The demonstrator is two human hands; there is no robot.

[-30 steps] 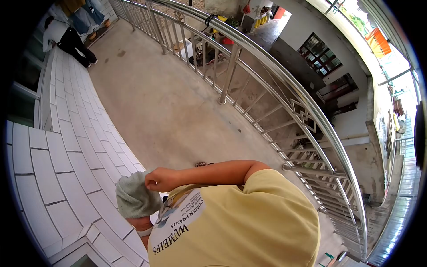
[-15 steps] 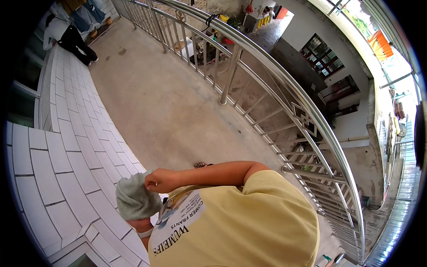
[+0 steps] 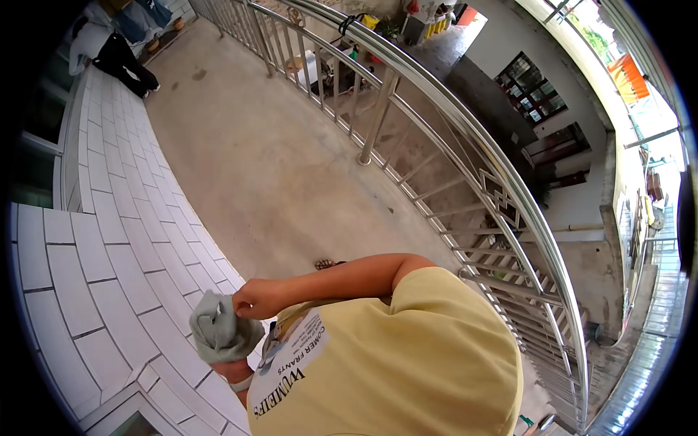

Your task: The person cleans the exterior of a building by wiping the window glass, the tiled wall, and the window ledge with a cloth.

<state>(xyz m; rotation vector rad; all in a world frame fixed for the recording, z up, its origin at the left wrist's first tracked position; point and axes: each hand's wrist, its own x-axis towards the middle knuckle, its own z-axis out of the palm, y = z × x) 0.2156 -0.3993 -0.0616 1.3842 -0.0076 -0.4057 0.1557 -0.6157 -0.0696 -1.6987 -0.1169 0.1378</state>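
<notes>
A grey-green cloth (image 3: pixel 222 330) is bunched up at the lower left, in front of the yellow shirt (image 3: pixel 407 356). My right hand (image 3: pixel 256 299) is closed at the cloth's upper right edge, pinching it with the fingertips. Beneath the cloth, my left hand (image 3: pixel 231 369) shows only near the wrist, which has a pale band; the cloth covers its fingers. Part of a patterned sandal (image 3: pixel 323 264) shows on the floor beyond my right forearm.
White tiled wall (image 3: pixel 131 254) runs along the left. A metal railing (image 3: pixel 377 116) curves along the right, above a lower courtyard. A person (image 3: pixel 109 54) in dark trousers leans at the wall, upper left, near hanging clothes (image 3: pixel 129 20).
My right hand has shifted slightly down and left, and the cloth's top edge is now folded into a raised peak. The view has tilted a little.
</notes>
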